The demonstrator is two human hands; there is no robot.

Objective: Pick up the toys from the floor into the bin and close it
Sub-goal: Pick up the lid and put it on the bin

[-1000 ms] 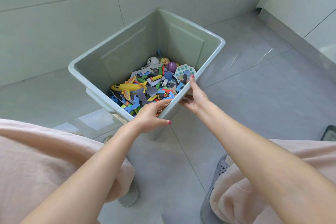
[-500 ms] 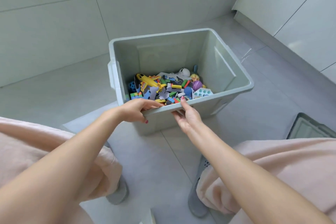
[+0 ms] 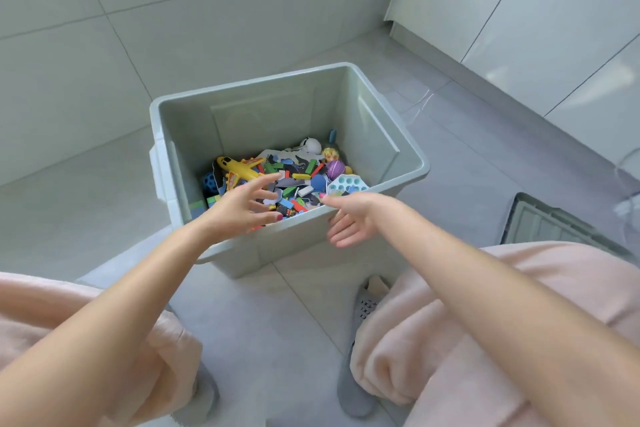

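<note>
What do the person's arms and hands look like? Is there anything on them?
Both forearms are bare, with no sleeves, watch or bracelets in view. The left hand and the right hand have nails painted pinkish red. No rings show. The person wears soft, fuzzy pale pink clothing over the knees and grey slippers.

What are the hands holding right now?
Nothing. The left hand hovers open over the grey-green plastic bin, and the right hand is open at its near rim, fingers spread, with no grip.

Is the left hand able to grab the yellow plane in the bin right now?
Probably yes. The left hand is open just over the bin, the yellow plane lies on top, uncovered.
</note>
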